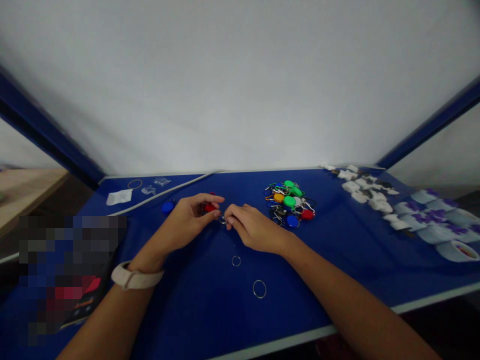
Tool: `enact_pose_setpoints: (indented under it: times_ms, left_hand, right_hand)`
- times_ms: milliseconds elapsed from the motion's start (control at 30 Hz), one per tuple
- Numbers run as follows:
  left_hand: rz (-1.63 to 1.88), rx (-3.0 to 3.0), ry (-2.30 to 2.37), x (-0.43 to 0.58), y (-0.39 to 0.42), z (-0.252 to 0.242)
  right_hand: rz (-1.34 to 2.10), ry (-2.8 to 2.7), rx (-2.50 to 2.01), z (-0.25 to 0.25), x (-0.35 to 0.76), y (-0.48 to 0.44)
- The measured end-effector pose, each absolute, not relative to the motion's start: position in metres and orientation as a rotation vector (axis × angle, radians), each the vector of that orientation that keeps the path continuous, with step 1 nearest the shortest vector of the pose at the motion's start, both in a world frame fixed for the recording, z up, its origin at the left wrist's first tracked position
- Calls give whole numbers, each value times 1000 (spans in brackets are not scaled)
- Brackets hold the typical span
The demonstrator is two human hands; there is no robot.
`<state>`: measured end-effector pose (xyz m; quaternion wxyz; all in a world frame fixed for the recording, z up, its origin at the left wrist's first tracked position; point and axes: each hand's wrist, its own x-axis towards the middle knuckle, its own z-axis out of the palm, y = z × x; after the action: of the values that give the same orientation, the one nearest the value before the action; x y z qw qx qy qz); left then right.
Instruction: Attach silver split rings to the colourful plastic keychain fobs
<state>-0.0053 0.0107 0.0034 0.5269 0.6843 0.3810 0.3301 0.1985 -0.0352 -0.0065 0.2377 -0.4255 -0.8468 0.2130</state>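
Observation:
My left hand (186,221) pinches a red plastic key tag (209,207) at its fingertips. My right hand (252,229) meets it from the other side, its fingertips on a small metal split ring (223,220), which is partly hidden by my fingers. A blue key tag (167,207) lies just beyond my left hand. To the right of my right hand sits a heap of green, yellow, red and blue key tags with metal clips (288,202). Two loose split rings (236,261) (259,289) lie on the blue table nearer me.
The blue table (210,280) has a white edge in front. A white packet (119,197) and clear plastic pieces (155,186) lie at the back left. White pieces (365,190) and purple-printed rolls (431,220) fill the right side. A pixelated object (63,275) lies at the left.

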Motion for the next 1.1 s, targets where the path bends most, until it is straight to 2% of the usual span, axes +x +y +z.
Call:
enact_pose_setpoints:
  times_ms: [1100]
  left_hand:
    - [717,1975,873,-6,7,-2]
  right_hand:
    - [445,-2382,-1528,2,187,-44]
